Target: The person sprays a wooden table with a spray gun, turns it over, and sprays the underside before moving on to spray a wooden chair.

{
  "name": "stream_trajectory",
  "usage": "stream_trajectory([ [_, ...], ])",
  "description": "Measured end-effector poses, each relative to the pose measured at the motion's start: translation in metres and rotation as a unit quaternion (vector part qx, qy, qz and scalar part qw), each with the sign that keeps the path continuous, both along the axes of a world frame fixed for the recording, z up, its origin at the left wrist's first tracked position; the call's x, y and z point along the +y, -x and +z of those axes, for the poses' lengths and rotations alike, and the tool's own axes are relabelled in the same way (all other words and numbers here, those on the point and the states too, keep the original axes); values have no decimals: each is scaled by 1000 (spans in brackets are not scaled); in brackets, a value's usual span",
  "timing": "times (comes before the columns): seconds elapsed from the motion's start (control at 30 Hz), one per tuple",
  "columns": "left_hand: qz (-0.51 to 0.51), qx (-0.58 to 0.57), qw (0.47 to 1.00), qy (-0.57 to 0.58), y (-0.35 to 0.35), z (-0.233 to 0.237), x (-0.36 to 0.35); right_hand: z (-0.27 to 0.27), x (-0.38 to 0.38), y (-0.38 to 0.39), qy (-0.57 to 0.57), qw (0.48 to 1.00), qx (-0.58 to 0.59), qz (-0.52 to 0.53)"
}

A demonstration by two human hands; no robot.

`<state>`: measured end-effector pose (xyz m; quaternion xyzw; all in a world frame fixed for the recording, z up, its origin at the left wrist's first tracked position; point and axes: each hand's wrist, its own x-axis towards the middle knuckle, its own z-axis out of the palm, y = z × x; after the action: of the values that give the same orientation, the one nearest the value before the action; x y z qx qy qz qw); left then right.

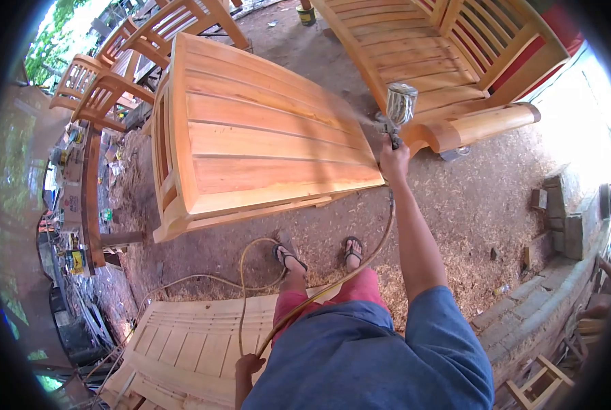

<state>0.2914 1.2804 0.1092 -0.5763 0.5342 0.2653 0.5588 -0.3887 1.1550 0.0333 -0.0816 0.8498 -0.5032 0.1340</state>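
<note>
My right hand (395, 162) is wrapped round the handle of a spray gun (390, 130) with a metal cup (402, 102) on top. The gun is held out over the right end of a slatted wooden table (264, 130), and a faint mist shows at its nozzle. A tan hose (389, 219) runs down from the gun past my legs. Low at my left side, my left hand (249, 364) is closed round a loop of that hose. The table's slats look glossy, with a dark shadow across them.
A slatted wooden bench (422, 55) with a curved armrest (486, 126) stands at the far right. Several wooden chairs (107, 89) are at the far left. Behind my legs lies a pale unfinished slatted piece (189, 342). Concrete blocks (565, 212) edge the shavings-covered ground on the right.
</note>
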Motion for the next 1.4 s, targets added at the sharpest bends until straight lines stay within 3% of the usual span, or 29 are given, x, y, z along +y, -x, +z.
stream_trajectory([
  [0.3, -38, -3, 999, -15, 28, 12, -8, -12, 20, -8, -92, 995, 31, -8],
  [0.57, -52, -61, 996, -44, -8, -13, -18, -5, 68, -15, 86, 993, -36, 65],
  [0.8, -66, -47, 996, -30, -19, -13, -22, 66, 89, -38, 213, 953, -208, 53],
  [0.97, -86, -26, 995, -30, -51, -38, -14, 118, 96, -43, 294, 924, -227, 95],
  [1.07, -75, -31, 996, -25, -31, -26, -12, 140, 98, -41, 333, 906, -224, 133],
  [1.27, -52, -24, 997, -55, -57, -60, 5, 183, 96, -42, 394, 876, -210, 181],
  [1.4, -34, -21, 997, -62, -35, -46, 8, 202, 95, -45, 440, 845, -204, 225],
])
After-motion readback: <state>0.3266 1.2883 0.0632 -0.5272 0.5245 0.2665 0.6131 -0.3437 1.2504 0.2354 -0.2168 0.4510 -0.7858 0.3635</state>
